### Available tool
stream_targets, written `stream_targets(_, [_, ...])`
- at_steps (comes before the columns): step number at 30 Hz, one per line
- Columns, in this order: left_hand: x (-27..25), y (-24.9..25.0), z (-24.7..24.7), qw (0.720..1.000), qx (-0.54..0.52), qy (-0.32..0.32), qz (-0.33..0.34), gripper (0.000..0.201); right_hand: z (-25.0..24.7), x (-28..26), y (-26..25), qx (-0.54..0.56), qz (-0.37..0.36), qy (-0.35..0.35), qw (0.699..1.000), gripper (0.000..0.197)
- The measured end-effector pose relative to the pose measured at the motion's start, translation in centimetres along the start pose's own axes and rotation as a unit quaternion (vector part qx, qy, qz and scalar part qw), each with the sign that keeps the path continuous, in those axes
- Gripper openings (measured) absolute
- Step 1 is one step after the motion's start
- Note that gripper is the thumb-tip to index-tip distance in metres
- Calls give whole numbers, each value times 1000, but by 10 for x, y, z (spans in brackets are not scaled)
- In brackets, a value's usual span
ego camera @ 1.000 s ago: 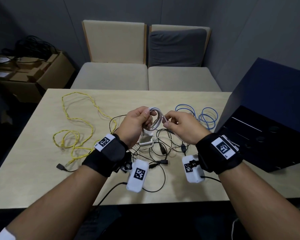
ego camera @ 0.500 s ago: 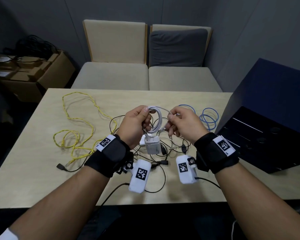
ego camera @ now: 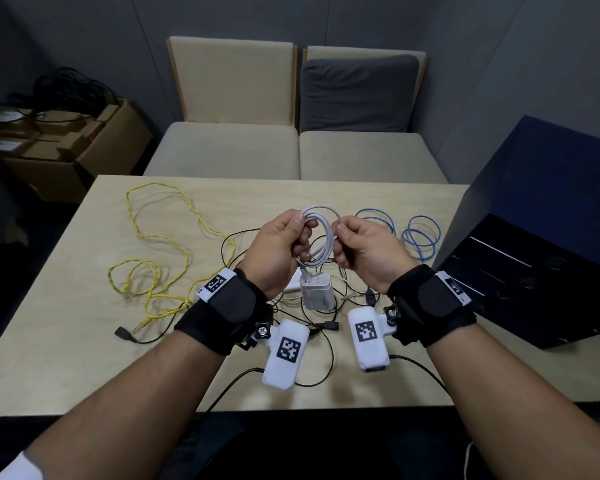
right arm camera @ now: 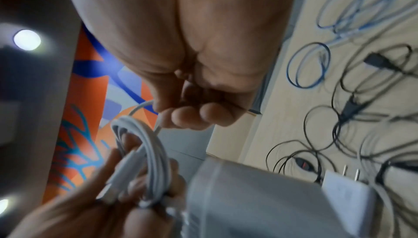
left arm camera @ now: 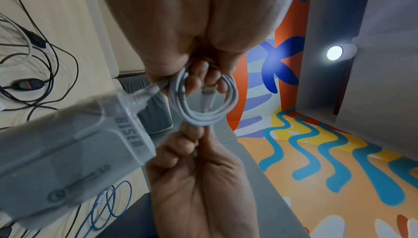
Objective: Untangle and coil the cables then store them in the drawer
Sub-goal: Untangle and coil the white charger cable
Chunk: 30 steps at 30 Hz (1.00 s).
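Near the desk's (ego camera: 66, 341) left edge lies a loose yellow cable (ego camera: 186, 258). Over the middle, our left hand (ego camera: 274, 251) grips the coiled white cable (left arm camera: 204, 117), its charger (ego camera: 317, 294) dangling above tangled black cables (ego camera: 330, 326); our right hand (ego camera: 369, 252) pinches one strand. The blue cable (ego camera: 421, 247) and drawer unit (ego camera: 534, 271) sit at the right edge.

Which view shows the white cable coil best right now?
Left wrist. The white cable coil is sharp and face-on there, with the left hand gripping one side and the right hand pinching the other. Head shows it small between the hands; right wrist shows it blurred and near edge-on.
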<state>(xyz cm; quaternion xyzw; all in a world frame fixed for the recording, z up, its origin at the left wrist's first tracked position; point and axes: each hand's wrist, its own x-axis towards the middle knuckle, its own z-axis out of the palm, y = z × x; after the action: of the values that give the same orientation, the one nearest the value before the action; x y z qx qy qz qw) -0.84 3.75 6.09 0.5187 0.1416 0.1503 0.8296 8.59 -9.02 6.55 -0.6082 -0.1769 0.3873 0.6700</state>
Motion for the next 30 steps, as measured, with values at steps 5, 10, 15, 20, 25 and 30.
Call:
stream_targets(5, [4, -1, 0, 1000, -15, -8, -3, 31, 1, -4, 2, -235, -19, 5, 972, 14])
stream_targets(10, [5, 1, 0, 1000, -11, 8, -4, 33, 2, -10, -9, -340, -177, 145, 912, 20])
stream_targets(15, [10, 0, -1, 1000, -7, 28, 4, 32, 12, -17, -12, -457, -284, 18, 843, 21])
stream_targets(20, [11, -1, -2, 998, 21, 54, 10, 32, 21, -19, -5, -569, -242, -18, 786, 29])
stream_targets(25, [8, -2, -1, 998, 31, 56, 15, 32, 21, -21, -9, -592, -232, -65, 769, 21])
stream_targets(30, [9, 3, -12, 996, 6, 87, 11, 32, 4, -29, -11, -435, -244, -28, 866, 13])
